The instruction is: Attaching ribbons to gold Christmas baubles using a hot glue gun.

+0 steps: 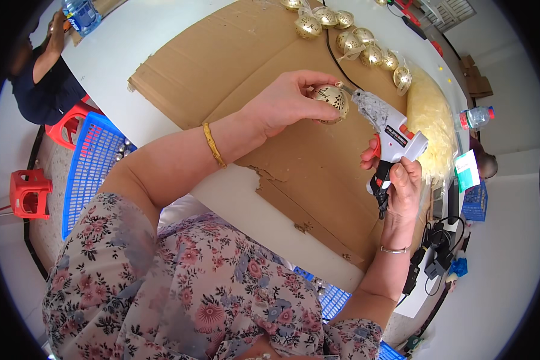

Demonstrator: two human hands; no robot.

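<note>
Between the thumb and fingers of my left hand [294, 102] is a gold ball ornament [332, 103] with a cut-out pattern. My right hand [399, 180] grips a white hot glue gun [396, 129] by its handle, with fingers by the red trigger. The gun's nozzle end, grey and crusted, points at the top of the ornament; whether it touches there I cannot tell. Both hands are above a brown cardboard sheet [222, 66] on the white table [228, 201]. A black cord [337, 60] runs across the cardboard behind the ornament.
Several finished-looking gold ornaments [371, 55] with ribbons lie at the far side. A bag of pale yellow material [429, 114] rests at the right, near a water bottle [477, 117]. Blue baskets [90, 162] and red stools [30, 193] stand left, where another person [45, 84] sits.
</note>
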